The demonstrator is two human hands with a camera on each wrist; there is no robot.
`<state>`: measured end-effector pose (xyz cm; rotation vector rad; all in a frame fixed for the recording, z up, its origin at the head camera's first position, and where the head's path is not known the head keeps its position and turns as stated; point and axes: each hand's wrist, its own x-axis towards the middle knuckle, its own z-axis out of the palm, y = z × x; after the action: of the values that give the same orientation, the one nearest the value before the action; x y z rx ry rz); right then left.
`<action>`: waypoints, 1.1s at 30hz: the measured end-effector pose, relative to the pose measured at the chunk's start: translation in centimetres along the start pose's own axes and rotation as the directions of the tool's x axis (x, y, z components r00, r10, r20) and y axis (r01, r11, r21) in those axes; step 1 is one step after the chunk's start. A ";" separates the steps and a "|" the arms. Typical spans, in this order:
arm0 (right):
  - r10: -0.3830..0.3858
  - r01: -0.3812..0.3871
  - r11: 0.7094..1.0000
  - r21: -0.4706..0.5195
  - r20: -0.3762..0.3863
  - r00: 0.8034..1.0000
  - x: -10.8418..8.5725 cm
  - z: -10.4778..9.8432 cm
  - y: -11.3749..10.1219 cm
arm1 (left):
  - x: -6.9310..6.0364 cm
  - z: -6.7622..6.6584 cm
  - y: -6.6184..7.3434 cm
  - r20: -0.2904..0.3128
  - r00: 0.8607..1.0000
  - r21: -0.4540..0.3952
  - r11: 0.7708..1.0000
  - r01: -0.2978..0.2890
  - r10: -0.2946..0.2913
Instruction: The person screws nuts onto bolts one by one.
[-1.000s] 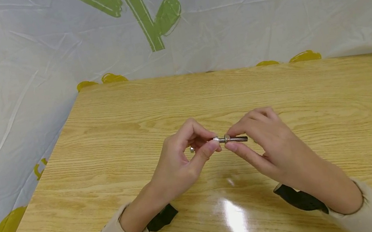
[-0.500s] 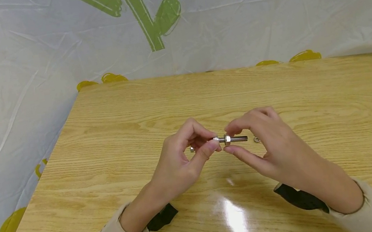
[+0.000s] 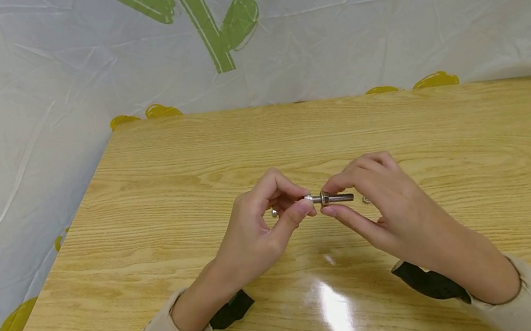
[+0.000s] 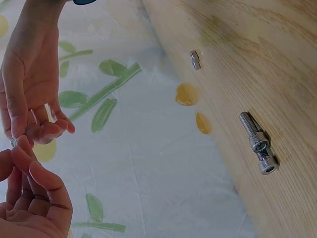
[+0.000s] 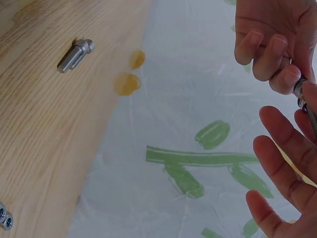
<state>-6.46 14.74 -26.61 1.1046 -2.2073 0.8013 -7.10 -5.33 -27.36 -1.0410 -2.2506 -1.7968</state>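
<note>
In the head view, my left hand (image 3: pixel 254 227) pinches the head end of a silver bolt (image 3: pixel 342 198) between thumb and fingers. The bolt lies level, its threaded end pointing right. A hex nut (image 3: pixel 325 198) sits around the shaft, and my right hand (image 3: pixel 395 209) pinches it between thumb and index finger. In the right wrist view, my left hand (image 5: pixel 277 47) grips the bolt (image 5: pixel 312 119), while the other fingers of my right hand (image 5: pixel 292 168) are spread. The left wrist view has both hands together at left, the bolt mostly hidden.
Two socket-head bolts (image 4: pixel 254 136) lie together on the wooden table (image 3: pixel 242 146), with two small nuts (image 4: pixel 195 60) apart from them. In the head view, one nut (image 3: pixel 366 200) shows behind my right hand. A patterned cloth (image 3: pixel 329 41) hangs beyond the table.
Half a second ago my right fingers stood slightly off the nut; now they are back against it. The nut shows a different turn on the shaft. My left hand has not visibly moved.
</note>
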 end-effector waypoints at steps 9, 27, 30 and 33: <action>0.026 -0.026 1.000 0.016 0.039 0.999 -0.1 0.0 0.0 | 0.0 0.0 0.1 0.006 1.000 -0.007 1.000 -0.010 0.011; 0.046 -0.047 0.999 0.010 0.028 0.999 -0.9 0.4 0.7 | -0.1 0.1 0.0 0.005 1.000 -0.004 1.000 0.008 -0.008; 0.002 -0.002 1.000 0.030 -0.006 1.000 -0.6 0.3 0.5 | -0.1 0.1 0.0 0.004 1.000 -0.005 1.000 0.008 -0.008; -0.013 0.014 0.999 0.032 -0.018 1.000 -0.2 0.1 0.1 | -0.1 0.1 0.0 0.006 1.000 -0.004 1.000 0.010 -0.010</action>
<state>-6.50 14.81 -26.83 1.1223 -2.1768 0.8403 -7.03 -5.28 -27.44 -1.0382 -2.2609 -1.8052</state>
